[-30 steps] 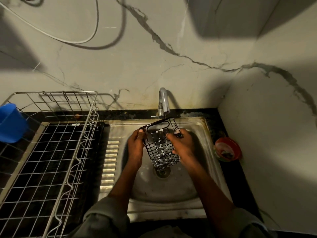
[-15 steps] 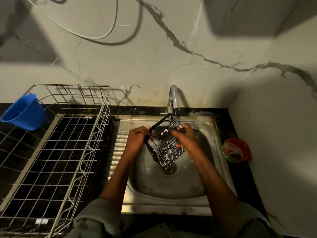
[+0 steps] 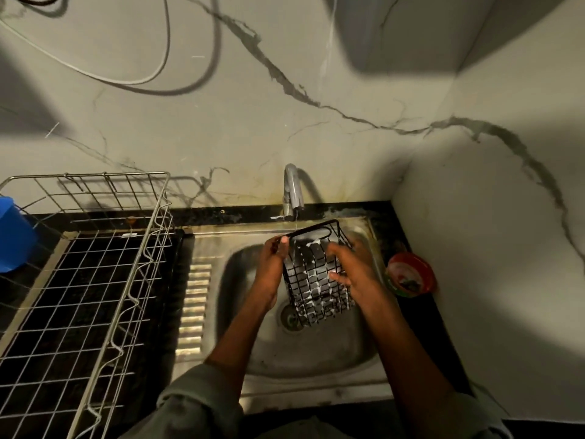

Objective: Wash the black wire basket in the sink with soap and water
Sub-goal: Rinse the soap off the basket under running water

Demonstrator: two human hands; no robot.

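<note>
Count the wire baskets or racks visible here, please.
2. The black wire basket is held over the sink by both hands. The big metal rack stands on the counter, left of the sink.

A: Can you see all of the blue cup?

B: No. The left edge of the picture cuts it off. The wire rack runs off the left side and the bottom too.

A: What is inside the red bowl?

B: Something dark, but it is too small to tell.

A: And the drain?

B: The black wire basket covers part of it. The right hand hides one side of the basket.
</note>
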